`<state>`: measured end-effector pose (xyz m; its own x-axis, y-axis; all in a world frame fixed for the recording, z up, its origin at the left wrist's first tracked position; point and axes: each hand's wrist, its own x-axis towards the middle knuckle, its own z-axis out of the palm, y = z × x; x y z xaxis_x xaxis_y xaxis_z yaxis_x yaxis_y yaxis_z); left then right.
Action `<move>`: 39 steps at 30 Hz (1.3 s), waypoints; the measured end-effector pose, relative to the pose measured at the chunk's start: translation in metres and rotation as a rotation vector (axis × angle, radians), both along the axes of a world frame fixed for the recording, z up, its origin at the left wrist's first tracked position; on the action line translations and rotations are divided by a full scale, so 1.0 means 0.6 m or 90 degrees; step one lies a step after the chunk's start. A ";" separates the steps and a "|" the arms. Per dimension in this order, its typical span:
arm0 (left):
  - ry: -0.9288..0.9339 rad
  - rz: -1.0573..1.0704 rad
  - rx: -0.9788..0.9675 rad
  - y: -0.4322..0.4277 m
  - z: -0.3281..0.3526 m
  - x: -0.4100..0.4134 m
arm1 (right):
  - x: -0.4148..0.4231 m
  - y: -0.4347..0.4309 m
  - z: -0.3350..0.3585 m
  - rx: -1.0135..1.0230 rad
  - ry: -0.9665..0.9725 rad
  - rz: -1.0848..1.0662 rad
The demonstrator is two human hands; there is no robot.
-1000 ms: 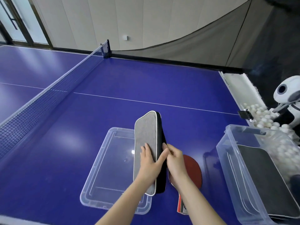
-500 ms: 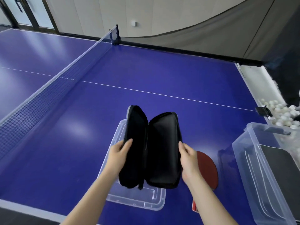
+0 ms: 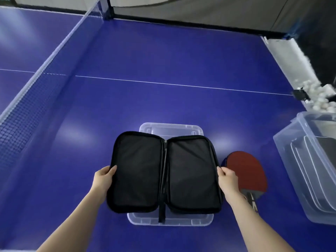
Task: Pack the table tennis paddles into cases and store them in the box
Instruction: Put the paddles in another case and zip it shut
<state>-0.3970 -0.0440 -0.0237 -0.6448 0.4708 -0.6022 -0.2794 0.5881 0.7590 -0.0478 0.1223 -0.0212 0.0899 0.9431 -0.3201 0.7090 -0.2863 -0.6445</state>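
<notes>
1. L hand (image 3: 103, 177), lower centre: thumb and fingers pinch the left rim of the case (image 3: 163, 171).
2. R hand (image 3: 227, 179), lower centre-right: pinches the right rim of the case. Both grasps are light, at the edges only.
3. Case, centre frame: black, unzipped, spread flat like a book with the lining up and both halves empty. It sits over a clear lid (image 3: 171, 220); can't tell if it rests on the lid or hovers.
4. Paddle (image 3: 245, 171), just right of the case: red face up on the table (image 3: 163, 60), handle toward the bottom of the frame, partly behind the R wrist.
5. Box (image 3: 291, 179), right edge: clear, with cases already leaning inside.
6. Net (image 3: 27, 106), left; balls (image 3: 316, 99), upper right, blurred.
7. Handling note (est.): set the case down fully open and keep the L hand on the rim as an anchor. Free the R hand for the paddle, taking it by the handle. Lay the blade flat in one half, clear of the zip track, before folding the case.
</notes>
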 end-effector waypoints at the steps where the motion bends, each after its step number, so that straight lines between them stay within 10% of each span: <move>1: -0.003 -0.005 -0.015 0.000 -0.010 -0.003 | -0.001 -0.004 -0.005 -0.002 -0.023 0.005; 15: 0.235 -0.066 -0.146 -0.007 -0.033 0.029 | 0.058 -0.059 -0.007 0.242 -0.117 -0.112; 20: 0.531 -0.258 -0.093 0.014 -0.004 0.106 | 0.155 -0.099 -0.009 0.121 -0.214 -0.203; 27: 0.624 -0.674 -0.145 0.058 -0.026 0.239 | 0.175 -0.089 -0.016 -0.087 -0.225 -0.127; 39: 0.629 -0.725 -0.248 0.049 -0.060 0.254 | 0.172 -0.082 -0.040 -0.042 -0.245 -0.036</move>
<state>-0.2445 -0.0147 -0.0599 -0.2682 0.8909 -0.3665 0.9354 0.3318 0.1220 0.0552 0.0733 -0.0449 0.2662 0.9117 -0.3130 0.8771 -0.3638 -0.3136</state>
